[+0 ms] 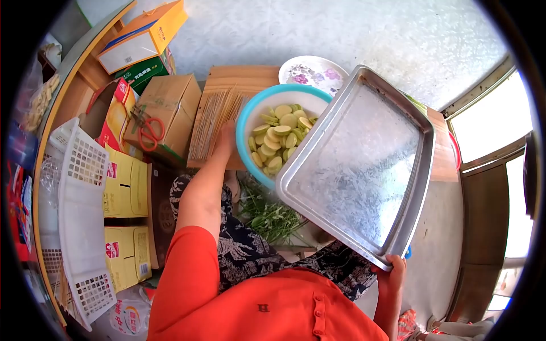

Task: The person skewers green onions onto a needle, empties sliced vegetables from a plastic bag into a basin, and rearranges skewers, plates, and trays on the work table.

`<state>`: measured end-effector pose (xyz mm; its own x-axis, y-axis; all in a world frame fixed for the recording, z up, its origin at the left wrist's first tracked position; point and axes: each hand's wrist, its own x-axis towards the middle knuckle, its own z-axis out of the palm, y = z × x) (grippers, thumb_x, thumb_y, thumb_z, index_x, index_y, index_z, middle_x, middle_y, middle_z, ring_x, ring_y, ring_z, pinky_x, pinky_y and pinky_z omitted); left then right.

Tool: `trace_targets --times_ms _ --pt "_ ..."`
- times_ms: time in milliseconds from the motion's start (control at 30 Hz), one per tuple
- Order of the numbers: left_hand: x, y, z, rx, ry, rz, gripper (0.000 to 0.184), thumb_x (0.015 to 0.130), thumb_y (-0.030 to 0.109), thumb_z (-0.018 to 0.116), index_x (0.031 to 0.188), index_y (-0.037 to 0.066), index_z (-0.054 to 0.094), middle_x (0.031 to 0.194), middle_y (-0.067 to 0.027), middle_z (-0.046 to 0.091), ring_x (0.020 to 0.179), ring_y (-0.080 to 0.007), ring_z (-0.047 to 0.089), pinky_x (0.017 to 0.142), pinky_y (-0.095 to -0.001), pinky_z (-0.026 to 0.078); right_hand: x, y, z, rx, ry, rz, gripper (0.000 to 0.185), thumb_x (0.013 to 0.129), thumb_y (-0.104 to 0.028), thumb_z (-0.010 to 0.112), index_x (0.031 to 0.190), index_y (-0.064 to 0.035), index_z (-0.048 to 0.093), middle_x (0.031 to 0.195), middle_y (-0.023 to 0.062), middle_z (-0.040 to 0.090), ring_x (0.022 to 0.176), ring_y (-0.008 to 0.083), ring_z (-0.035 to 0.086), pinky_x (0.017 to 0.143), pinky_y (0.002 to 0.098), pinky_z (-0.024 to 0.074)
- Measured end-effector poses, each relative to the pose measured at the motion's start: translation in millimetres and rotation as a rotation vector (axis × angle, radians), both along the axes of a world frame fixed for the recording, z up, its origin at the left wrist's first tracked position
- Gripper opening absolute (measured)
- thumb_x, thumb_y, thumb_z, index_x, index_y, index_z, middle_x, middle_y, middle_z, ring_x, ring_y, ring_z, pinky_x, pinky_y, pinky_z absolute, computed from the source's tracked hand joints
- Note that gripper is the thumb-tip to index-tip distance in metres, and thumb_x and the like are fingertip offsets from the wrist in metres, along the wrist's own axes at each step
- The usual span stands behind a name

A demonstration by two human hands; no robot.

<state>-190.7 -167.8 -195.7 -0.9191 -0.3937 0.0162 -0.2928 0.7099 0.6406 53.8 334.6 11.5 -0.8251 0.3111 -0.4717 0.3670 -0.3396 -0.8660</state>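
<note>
My right hand (392, 274) is closed on the near corner of a large metal tray (358, 165). The tray is tilted and covers the right side of a white basin (256, 108) with a blue rim. Sliced green vegetable rounds (278, 136) fill part of the basin. My left hand (226, 136) lies between the basin's left rim and a bundle of thin wooden skewers (207, 125) on a wooden board (227, 74). Its fingers are mostly hidden, so I cannot make out whether they hold anything.
A floral plate (313, 71) sits behind the basin. Green leafy stems (264, 213) lie below it, near my legs. Orange-handled scissors (151, 134) rest against a cardboard box (170, 102) on the left. Yellow boxes (125, 184) and a white plastic basket (74, 216) stand nearby.
</note>
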Motion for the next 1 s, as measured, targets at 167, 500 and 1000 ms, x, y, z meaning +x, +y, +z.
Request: trace_targets --times_ms 167,500,1000 --pt "7.9 -9.0 3.2 -0.159 0.066 -0.063 0.020 0.087 0.013 0.050 0.102 0.001 0.057 0.103 -0.0213 0.058 0.098 -0.0367 0.057 0.084 -0.0451 0.045 0.1 -0.4 4.2 -0.037 -0.029 0.022 0.030 0.072 -0.005 0.045 0.100 0.0061 0.047 0.081 0.0177 0.056 0.062 0.0261 0.056 0.046 0.0356 0.0456" --pt "33.0 98.4 220.2 0.184 0.690 -0.145 0.015 0.089 0.016 0.058 0.094 0.004 0.066 0.076 0.0013 0.062 0.063 -0.0038 0.051 0.057 -0.0216 0.043 -7.2 -9.3 -0.9 -0.059 -0.034 0.135 0.012 0.076 -0.006 0.047 0.080 0.0047 0.050 0.066 0.0130 0.054 0.053 0.0245 0.054 0.049 0.0357 0.0448" --pt "112.7 377.4 193.1 -0.049 0.238 -0.839 0.021 0.075 0.014 0.065 0.085 0.001 0.052 0.090 -0.0158 0.058 0.082 -0.0354 0.060 0.071 -0.0439 0.049 -17.9 -35.1 -22.8 -0.041 0.129 0.080 0.011 0.076 -0.005 0.047 0.077 0.0043 0.051 0.062 0.0122 0.056 0.053 0.0233 0.057 0.054 0.0334 0.0473"
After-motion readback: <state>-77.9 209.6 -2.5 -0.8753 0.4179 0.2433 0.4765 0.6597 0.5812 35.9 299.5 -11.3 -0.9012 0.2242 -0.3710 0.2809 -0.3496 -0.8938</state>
